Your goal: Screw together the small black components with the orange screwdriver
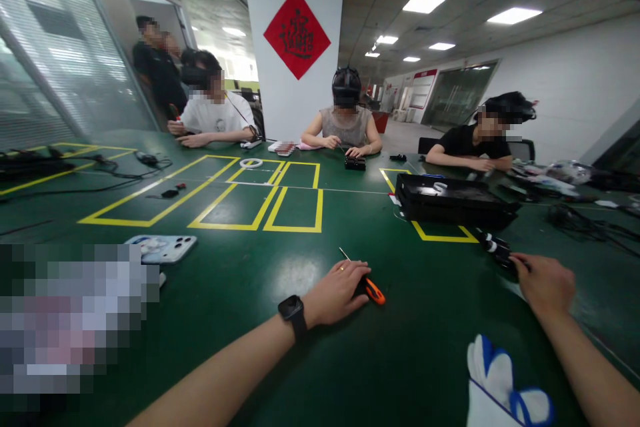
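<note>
My left hand (337, 290) lies low over the table with its fingers curled around a screwdriver (376, 292). The tool's thin metal shaft sticks out past the fingers, and its orange handle end shows beside the thumb; the middle is hidden under the hand. Off to the right, my right hand (547, 285) pinches the near end of a black part with white marks (497, 250). Its exact kind is too blurred to tell. Close to my right forearm lie white and blue work gloves (500, 380).
A long black tray (455, 203) stands beyond my right hand. Yellow tape outlines (293, 229) mark the green table. To the left lies a phone (173, 249); cables (575, 223) run at the right. Three people with headsets sit opposite, including a person in grey (350, 123).
</note>
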`<state>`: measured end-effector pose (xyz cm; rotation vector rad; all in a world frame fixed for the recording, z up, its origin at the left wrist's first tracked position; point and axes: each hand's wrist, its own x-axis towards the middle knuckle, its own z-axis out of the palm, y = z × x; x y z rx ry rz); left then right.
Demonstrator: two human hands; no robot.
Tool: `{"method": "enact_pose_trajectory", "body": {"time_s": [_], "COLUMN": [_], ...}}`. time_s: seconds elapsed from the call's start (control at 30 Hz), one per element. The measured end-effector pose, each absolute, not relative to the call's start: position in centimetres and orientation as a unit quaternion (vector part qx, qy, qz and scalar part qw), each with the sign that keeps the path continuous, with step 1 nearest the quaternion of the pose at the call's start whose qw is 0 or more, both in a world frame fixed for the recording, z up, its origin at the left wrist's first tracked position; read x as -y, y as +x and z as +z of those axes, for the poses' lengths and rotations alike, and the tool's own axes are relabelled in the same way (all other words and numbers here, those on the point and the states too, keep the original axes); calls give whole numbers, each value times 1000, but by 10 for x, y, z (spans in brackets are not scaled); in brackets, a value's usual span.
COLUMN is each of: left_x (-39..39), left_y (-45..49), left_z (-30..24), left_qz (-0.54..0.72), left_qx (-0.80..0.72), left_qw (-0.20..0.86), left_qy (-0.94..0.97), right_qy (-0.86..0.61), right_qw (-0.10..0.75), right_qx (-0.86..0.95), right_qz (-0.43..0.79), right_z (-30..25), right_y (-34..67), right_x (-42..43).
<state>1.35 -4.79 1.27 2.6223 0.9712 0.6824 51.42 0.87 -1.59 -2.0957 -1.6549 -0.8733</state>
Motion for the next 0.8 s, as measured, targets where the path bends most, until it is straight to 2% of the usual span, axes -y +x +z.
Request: {"method": "enact_pose_trajectory", "body": {"time_s": [0.8], "left_x": [48], "left_y": [11], "left_z": [16], "left_qz": [246], "left_qx": [-334], "left_qw": [154], "left_qy": [897], "right_qy": [-702], "right_qw": [161], "right_qx": [644], "right_qz": [-258], "right_z": [-15], "right_y": [505], "right_x": [-3]}}
